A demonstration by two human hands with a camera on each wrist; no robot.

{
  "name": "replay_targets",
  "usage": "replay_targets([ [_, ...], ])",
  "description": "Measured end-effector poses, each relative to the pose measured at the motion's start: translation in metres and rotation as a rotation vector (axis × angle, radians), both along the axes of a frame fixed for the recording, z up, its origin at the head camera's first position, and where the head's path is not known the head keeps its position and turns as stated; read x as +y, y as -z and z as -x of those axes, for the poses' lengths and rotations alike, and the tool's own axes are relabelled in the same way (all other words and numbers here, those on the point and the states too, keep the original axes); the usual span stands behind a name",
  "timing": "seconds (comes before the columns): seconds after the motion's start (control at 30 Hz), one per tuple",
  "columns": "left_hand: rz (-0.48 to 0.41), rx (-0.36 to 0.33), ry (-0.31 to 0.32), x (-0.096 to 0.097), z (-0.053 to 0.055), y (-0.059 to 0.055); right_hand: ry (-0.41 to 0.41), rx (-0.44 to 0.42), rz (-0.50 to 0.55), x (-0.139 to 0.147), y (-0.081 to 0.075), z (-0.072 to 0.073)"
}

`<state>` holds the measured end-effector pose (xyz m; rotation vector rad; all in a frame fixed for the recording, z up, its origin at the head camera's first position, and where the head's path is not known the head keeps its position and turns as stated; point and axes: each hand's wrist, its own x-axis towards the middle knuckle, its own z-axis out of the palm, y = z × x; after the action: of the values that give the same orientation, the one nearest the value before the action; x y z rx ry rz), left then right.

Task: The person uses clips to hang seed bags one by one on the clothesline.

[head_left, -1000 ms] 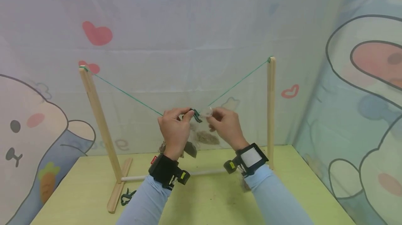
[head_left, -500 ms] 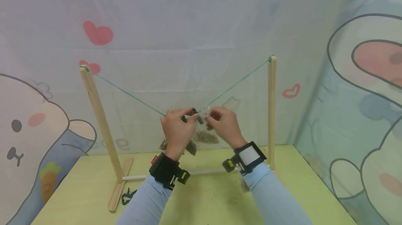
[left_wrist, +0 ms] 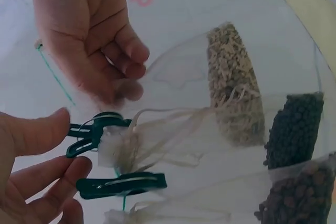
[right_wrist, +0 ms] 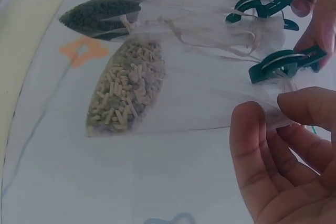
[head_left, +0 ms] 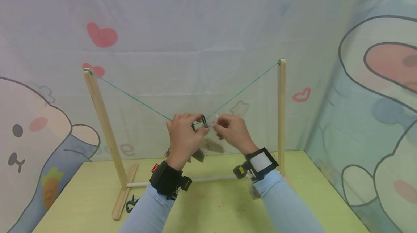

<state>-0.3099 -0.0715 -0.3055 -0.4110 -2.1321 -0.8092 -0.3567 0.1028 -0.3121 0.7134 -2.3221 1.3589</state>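
In the head view my left hand pinches a green spring clip on the sagging green string. In the left wrist view thumb and fingers squeeze that clip's handles. My right hand holds the top corner of a sheer drawstring bag between thumb and fingers. Pale pellets fill the bag's lower end. The front of the clip overlaps the bag's gathered mouth in the right wrist view. Beside it, another green clip grips the string, with bags of dark pellets hanging close by.
Two wooden posts carry the string, joined low down by a white rod. A spare green clip lies on the yellow table by the left foot. Part of another bag shows under the right wrist.
My left hand has shifted slightly right, and the clip in it has turned more upright against the bag's mouth. The right hand has stayed nearly in place, with the bag's top slightly lower.
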Motion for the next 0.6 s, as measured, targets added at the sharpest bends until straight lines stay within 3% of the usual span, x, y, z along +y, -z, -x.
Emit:
replay_targets([
  [0.13,0.061,0.011,0.013,-0.006,-0.01,0.001,-0.012,0.001,-0.071,0.005,0.0,-0.001],
  [0.37,0.093,0.117,0.023,-0.026,-0.027,0.012,-0.027,-0.024,-0.222,0.022,-0.002,-0.009],
  [0.43,0.095,0.142,0.042,-0.034,-0.03,0.017,-0.021,0.0,-0.245,0.03,-0.001,-0.015],
  [0.6,0.13,0.217,0.055,-0.052,-0.038,0.032,0.015,0.16,-0.241,0.045,0.011,-0.028],
])
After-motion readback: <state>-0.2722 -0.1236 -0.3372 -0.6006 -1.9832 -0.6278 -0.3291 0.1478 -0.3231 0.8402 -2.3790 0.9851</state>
